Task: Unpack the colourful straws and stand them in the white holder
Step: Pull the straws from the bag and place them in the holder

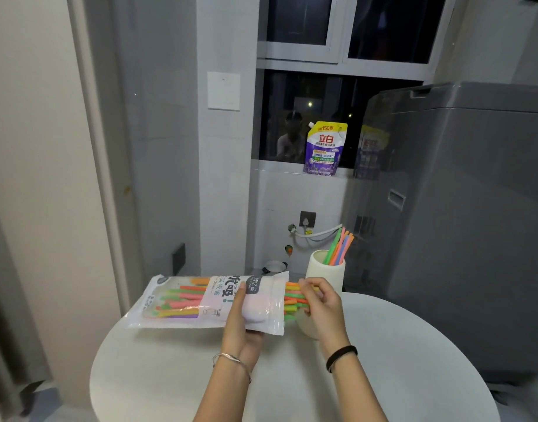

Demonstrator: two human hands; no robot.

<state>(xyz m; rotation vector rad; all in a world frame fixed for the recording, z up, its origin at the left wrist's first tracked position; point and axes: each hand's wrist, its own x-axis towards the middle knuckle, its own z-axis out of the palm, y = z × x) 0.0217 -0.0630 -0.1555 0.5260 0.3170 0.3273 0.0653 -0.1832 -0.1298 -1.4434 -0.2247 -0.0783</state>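
Observation:
A clear plastic straw packet (182, 303) with white print is held level above the round white table (413, 360). My left hand (241, 325) grips it from below near its open right end. Orange, green, yellow and pink straw ends (293, 296) stick out of that opening, and my right hand (324, 309) is closed around them. Behind my right hand stands the white holder (324, 274), with several straws (339, 246) leaning to the right in it. A second pale cup (305, 325) is partly hidden under my right hand.
A grey washing machine (462, 223) stands close on the right. A purple detergent pouch (324, 149) sits on the window sill. A small metal pot (275, 266) and a hose are low against the back wall, with a door frame on the left.

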